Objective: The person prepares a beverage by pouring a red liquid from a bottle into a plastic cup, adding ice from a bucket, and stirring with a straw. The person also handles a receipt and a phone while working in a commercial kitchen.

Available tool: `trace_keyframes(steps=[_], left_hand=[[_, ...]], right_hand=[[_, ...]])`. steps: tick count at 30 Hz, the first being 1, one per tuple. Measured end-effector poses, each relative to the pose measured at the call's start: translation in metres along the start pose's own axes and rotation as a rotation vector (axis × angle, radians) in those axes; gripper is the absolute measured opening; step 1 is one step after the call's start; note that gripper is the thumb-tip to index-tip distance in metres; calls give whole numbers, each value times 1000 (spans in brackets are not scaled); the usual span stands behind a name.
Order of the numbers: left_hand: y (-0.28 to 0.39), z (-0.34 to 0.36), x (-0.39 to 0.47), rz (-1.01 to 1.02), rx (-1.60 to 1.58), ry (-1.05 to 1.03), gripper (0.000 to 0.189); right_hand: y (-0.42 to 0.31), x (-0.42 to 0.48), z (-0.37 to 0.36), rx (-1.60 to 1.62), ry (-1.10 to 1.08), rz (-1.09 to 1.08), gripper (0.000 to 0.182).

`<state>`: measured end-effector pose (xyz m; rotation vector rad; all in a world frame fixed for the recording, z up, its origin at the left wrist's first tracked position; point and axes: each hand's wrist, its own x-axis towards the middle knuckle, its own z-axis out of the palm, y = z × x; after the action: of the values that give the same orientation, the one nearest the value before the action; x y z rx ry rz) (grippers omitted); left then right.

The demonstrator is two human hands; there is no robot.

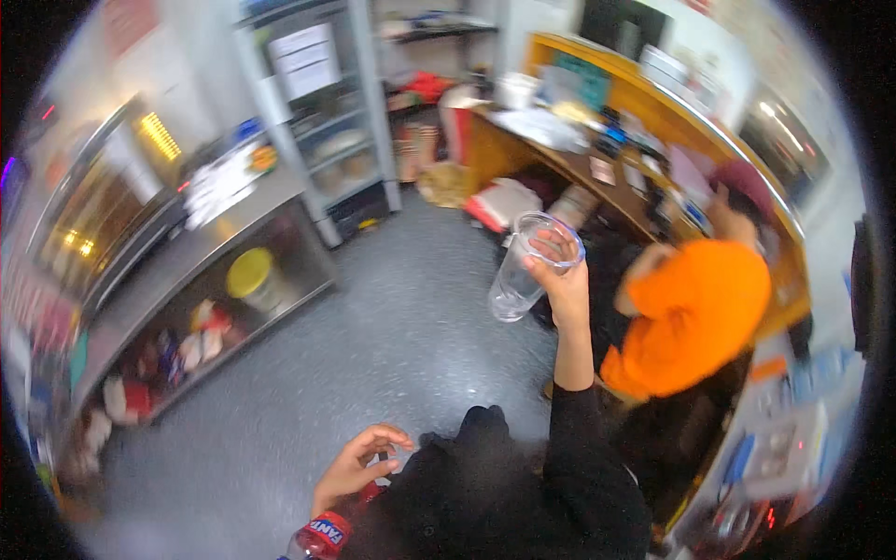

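Note:
My right hand (pixel 563 283) is raised in front of me and grips a tall clear plastic cup (pixel 514 280) near its rim. The cup tilts, its mouth towards the upper right, and fingers show through its wall. Lower down, close to my black clothing, is my left hand (pixel 357 465) with its fingers curled. Something small and pale shows by its fingertips, too blurred to name or to tell whether it is held. Beside the left wrist is a Fanta bottle (pixel 325 535) with red contents, partly cut off by the lower edge of view.
A person in an orange shirt (pixel 700 315) sits at a cluttered wooden desk (pixel 490 150) on the right. Along the left runs a metal counter (pixel 273 203) with a lit display case (pixel 105 210); a yellow-lidded tub (pixel 250 273) stands underneath. Behind is a glass-fronted cabinet (pixel 315 126). Grey floor (pixel 392 315) lies between.

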<state>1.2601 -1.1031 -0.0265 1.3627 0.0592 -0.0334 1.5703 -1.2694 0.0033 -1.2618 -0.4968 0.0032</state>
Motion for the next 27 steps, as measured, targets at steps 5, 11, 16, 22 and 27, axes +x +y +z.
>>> trace_keyframes(steps=[5,11,16,22,27], left_hand=[[-30,-11,-103,167,-103,437,25],[-41,-17,-232,315,-122,923,24],[-76,-43,-328,362,-66,1176,26],[-64,-62,-450,350,-65,1563,27],[-70,-63,-513,458,-187,1775,28]], right_hand=[[46,-24,199,193,-515,173,71],[73,-137,405,328,-974,349,71],[64,-282,556,506,-1348,446,73],[23,-475,701,488,-1673,181,71],[-17,-638,779,426,-1840,-441,73]])
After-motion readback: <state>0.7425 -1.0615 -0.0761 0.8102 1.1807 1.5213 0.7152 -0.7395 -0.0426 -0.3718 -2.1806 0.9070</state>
